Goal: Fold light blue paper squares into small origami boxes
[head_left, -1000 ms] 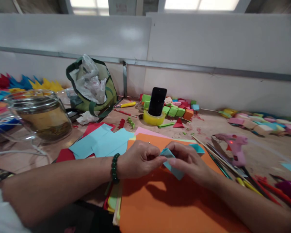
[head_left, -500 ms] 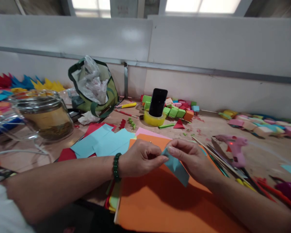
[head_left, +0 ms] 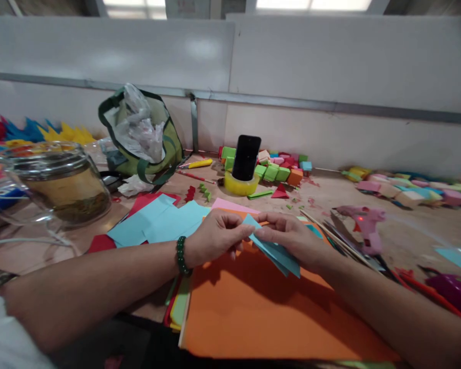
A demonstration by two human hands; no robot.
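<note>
Both hands pinch a folded piece of light blue paper (head_left: 278, 252) above an orange sheet (head_left: 238, 318). My left hand (head_left: 215, 236), with a green bead bracelet (head_left: 182, 256) at its wrist, grips the paper's upper left corner between thumb and fingers. Along the upper edge, my right hand (head_left: 292, 238) holds it with the thumb on top. The paper's layers hang slightly apart at the lower right end. Left of my hands lie more light blue sheets (head_left: 157, 220), partly over red paper (head_left: 102, 243).
A phone (head_left: 246, 158) stands in a yellow tape roll (head_left: 240, 184). At the left are a glass jar of tea (head_left: 61, 189) and a green bag (head_left: 165, 138). On the right lie a pink glue gun (head_left: 363, 225), thin sticks (head_left: 341, 243) and purple-handled scissors (head_left: 451, 289).
The blue paper has turned so its folded layers now show apart at the lower end. The fingers have shifted along it, and the camera view has moved slightly.
</note>
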